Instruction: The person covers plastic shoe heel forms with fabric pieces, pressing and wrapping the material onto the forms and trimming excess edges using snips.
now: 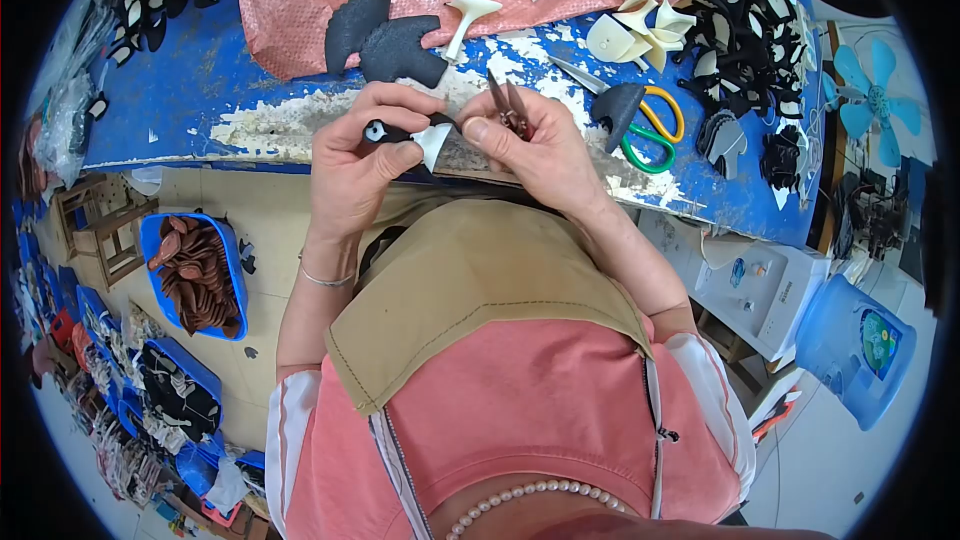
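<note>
My left hand [365, 145] is closed around a shoe heel, its white body [432, 143] partly wrapped in black covering [395, 132]. At its right side, the thumb and forefinger of my right hand [540, 145] pinch together by the edge of the black covering. Tucked in that same hand is a small pair of dark red nippers [510, 112], jaws pointing up and apart. Just beyond my hands lie dark, curved cut pieces [403, 50] and a bare cream heel [470, 20]. Scissors [655, 130] with orange and green handles rest to the right, partly under another dark piece [617, 113].
Cream heels [640, 30] lie near a pink woven sheet [290, 10] on the worn blue table [215, 90]. Black-covered heels [750, 30] are heaped at the right. A blue basin [243, 285] of brown pieces stands on the floor at left; a fan [877, 100] is at far right.
</note>
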A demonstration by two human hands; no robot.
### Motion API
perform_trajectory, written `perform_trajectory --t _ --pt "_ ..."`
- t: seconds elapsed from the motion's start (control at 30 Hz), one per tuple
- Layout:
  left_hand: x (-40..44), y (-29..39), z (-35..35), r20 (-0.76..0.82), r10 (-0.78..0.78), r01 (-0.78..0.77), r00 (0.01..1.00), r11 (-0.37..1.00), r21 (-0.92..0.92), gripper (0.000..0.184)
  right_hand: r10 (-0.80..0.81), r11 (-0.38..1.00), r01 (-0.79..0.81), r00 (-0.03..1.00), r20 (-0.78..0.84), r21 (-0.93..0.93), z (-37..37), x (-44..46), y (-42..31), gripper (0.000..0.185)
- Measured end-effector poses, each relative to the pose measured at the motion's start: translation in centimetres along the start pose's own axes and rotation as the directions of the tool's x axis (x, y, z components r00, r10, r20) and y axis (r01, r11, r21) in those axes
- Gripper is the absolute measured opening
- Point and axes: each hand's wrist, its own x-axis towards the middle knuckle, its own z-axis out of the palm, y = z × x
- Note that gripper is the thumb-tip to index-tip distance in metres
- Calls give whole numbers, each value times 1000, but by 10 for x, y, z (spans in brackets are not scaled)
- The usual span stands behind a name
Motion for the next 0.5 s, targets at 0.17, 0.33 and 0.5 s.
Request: perform_trajectory --t 0.17,0.33,0.5 --pt "-2 4 11 -57 178 -163 982 966 202 25 -29 997 30 999 15 -75 -2 -5 2 15" --pt "-6 4 13 -43 345 -306 938 879 367 29 -5 1000 5 988 157 3 -2 -18 1 28" --pt "-5 8 12 77 422 -404 903 775 487 29 66 997 -75 955 288 21 2 -22 0 37"
